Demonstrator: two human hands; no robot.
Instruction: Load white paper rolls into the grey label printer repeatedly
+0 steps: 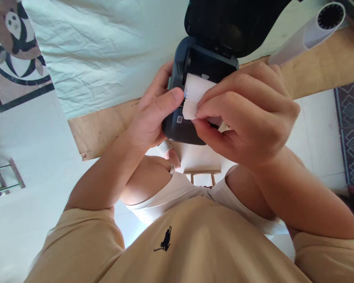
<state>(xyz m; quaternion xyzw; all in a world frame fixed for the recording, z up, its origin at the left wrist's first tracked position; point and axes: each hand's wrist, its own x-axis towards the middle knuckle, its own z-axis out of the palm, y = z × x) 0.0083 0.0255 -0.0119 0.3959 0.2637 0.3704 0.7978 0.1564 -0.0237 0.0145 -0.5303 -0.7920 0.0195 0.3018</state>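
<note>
Your left hand (155, 108) grips the side of the small dark printer (184, 131), its lid (224, 27) swung open, while your right hand (244, 106) pinches the white paper (200, 87) lying over the printer's open bay; keep that pinch light, draw the paper straight and flat, and let the left hand steady the body

Dark device (208, 65), lid (221, 27) open, white paper (196, 92) across its body

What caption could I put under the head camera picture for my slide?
Left fingers hold an open dark device while right fingers pinch white paper at its opening.
</note>
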